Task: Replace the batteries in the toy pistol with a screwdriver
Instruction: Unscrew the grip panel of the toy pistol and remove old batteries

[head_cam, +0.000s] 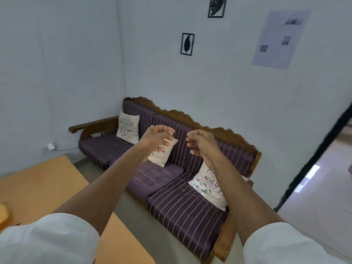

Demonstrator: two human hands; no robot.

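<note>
Both my arms are stretched out in front of me at chest height, in white sleeves. My left hand [158, 138] has its fingers loosely curled and apart, and it holds nothing. My right hand [202, 142] faces it a short gap away, fingers also curled and apart, with nothing in it. No toy pistol, screwdriver or batteries are in view.
A wooden sofa [190, 119] with purple striped cushions and white pillows stands against the wall ahead. An orange table [38, 183] lies at the lower left, with an orange object [3, 212] at its left edge. A dark-framed doorway [312, 155] opens at the right.
</note>
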